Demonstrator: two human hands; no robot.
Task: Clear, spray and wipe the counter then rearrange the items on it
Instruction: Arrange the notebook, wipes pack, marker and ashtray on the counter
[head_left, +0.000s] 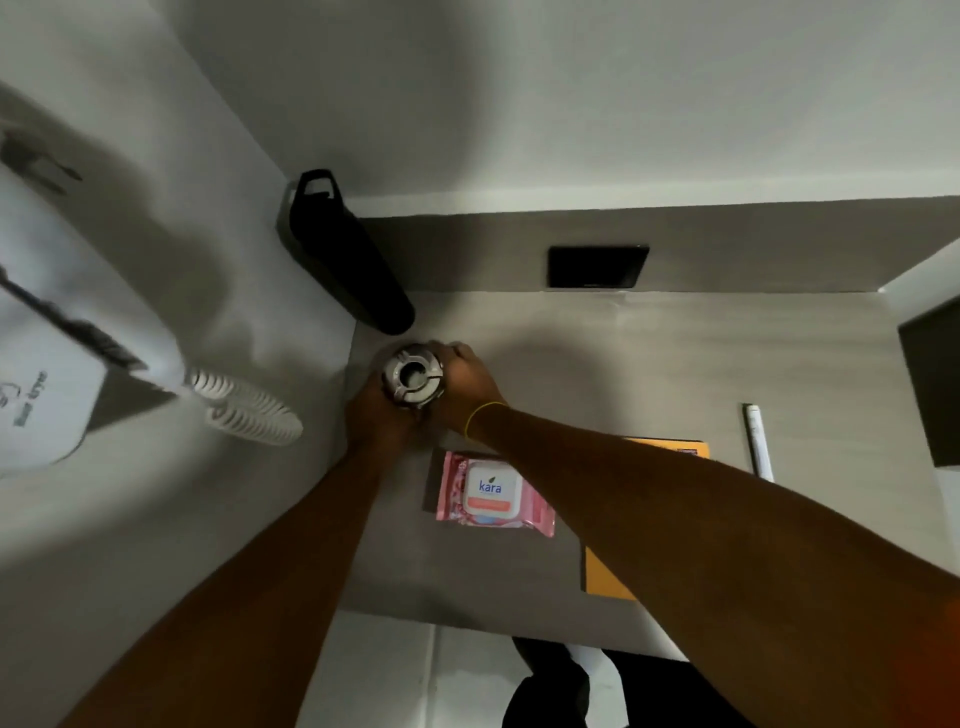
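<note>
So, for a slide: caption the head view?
The left hand and right hand hold a metal object at the counter, near a black bottle.

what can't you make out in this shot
Head view only:
round metal item: sides covered by left hand and right hand.
orange folder: mostly under the right forearm.
wall dryer: blurred, cut by left edge.
dark panel: cut by right edge.
</note>
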